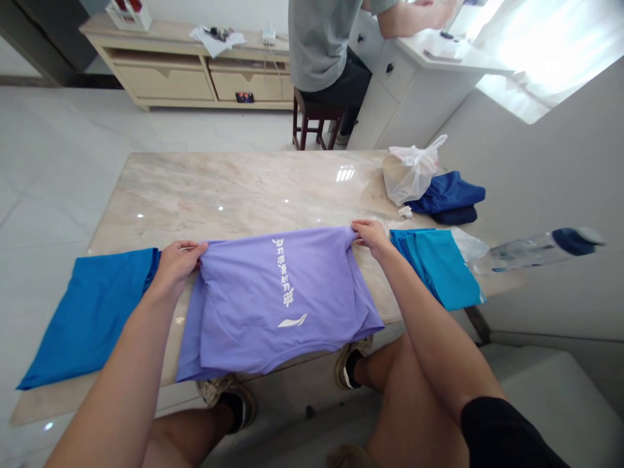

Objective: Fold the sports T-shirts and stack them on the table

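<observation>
A purple shirt (244, 292) with white lettering and a white logo lies partly folded on the marble table (234, 188), its near edge hanging over the front. At its far left corner my left hand (179, 263) pinches the cloth between thumb and fingers. My right hand (369, 234) pinches the far right corner in the same way. Left of the shirt rests a folded blue garment (97, 312), partly behind my left forearm. A folded teal garment (439, 266) lies to the right, beyond my right forearm.
A white plastic bag (412, 172) and dark blue cloth (451, 195) sit at the table's far right. A clear bottle (531, 252) with a dark lid is by the right edge. Beyond, a person (322, 45) sits on a stool (316, 117) near a low cabinet (166, 81).
</observation>
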### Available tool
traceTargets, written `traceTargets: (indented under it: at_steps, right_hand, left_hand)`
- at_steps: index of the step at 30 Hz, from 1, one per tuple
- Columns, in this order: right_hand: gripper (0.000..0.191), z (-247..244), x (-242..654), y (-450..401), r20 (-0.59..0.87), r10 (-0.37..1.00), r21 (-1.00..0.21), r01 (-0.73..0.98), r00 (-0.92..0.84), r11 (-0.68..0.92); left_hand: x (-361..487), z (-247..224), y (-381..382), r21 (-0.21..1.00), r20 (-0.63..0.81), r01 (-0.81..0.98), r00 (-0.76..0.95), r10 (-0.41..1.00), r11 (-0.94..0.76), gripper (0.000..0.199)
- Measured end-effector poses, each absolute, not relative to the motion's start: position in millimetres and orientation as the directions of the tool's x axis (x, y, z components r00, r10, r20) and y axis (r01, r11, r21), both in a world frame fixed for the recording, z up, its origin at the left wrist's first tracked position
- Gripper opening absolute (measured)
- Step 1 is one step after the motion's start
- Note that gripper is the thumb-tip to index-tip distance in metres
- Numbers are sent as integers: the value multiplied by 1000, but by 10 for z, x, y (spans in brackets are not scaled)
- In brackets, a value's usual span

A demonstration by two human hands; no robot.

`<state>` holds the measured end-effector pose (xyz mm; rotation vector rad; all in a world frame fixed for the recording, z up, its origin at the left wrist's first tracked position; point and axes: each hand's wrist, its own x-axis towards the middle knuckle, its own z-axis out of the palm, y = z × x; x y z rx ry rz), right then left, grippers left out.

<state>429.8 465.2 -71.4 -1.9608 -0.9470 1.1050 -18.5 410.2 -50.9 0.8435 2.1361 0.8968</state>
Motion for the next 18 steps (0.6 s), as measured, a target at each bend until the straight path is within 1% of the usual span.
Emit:
traceTargets:
  at_steps: [2,4,6,8,9,10,12,14,15,18]
  right_hand:
    - [25,-691,4289,4633,-434,845,-847,180,312,-501]
    - [30,-678,4286,4617,-449,857,-864,121,254,-489]
    - [25,-671,4288,4608,-419,874,-875,148,246,-461]
    - [13,-666,4293,4603,-365,889,-859,268,278,-436]
    - [13,-664,4296,4602,-334,898,-839,343,286,-422]
    - [17,-664,4298,4600,-303,910,-811,424,284,-402]
    - [22,-666,4300,4596,-249,933,-724,589,261,-358]
    - [21,-674,4305,4590,-224,940,-625,701,259,-342]
    - [21,-679,4312,4586,-221,936,-582,733,275,-352]
    - [26,-680,4361,4556,-203,933,-459,813,296,-358]
  left_hand:
    - [-161,-467,4101,802,-375,205,-558,741,560,19]
    - [-155,-458,4104,820,-388,151,-564,729,553,19]
    - [-170,-479,4110,840,-365,134,-579,729,526,21]
    - [-197,-516,4111,854,-317,160,-594,740,494,23]
    - [-208,-533,4107,852,-278,208,-599,751,481,24]
    - [-212,-546,4096,836,-226,286,-599,768,469,25]
    - [-177,-548,4046,755,-86,504,-558,825,420,33]
    - [-59,-518,3947,629,58,712,-444,894,313,39]
    - [31,-494,3877,564,111,788,-367,924,245,38]
    - [382,-421,3590,410,178,911,-121,977,39,31]
